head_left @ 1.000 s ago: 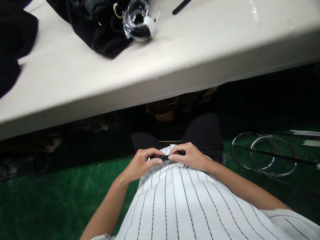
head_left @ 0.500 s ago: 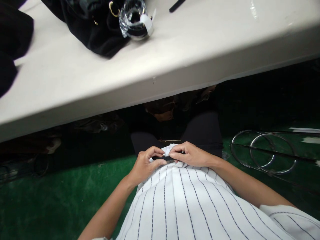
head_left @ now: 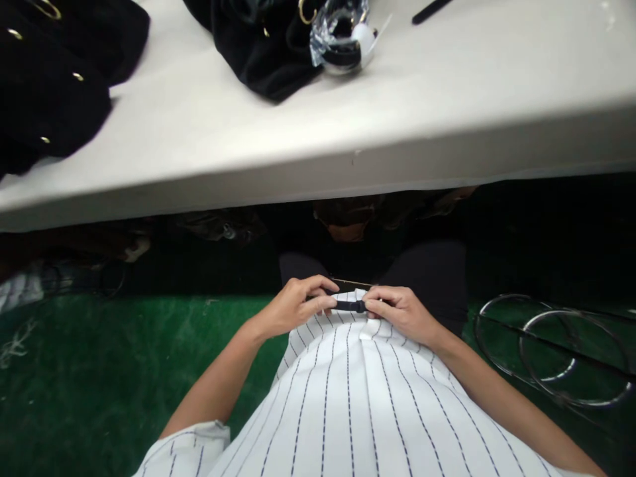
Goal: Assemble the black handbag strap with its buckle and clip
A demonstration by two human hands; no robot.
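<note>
Low in front of my body, over the hem of the striped white shirt, a short black strap runs between my two hands. My left hand pinches its left end between thumb and fingers. At the other end my right hand is closed on the strap, beside a small thicker black piece that may be a loop or slider. The strap's ends are hidden by my fingers.
Beyond my hands is a white table. On it lie black cloth pieces with gold eyelets, a clear-wrapped roll and another black strip. Metal rings stand at the right above the green floor.
The view has turned, so the table and my hands appear shifted to the right. My hands are slightly farther apart, and more of the black strap shows between them.
</note>
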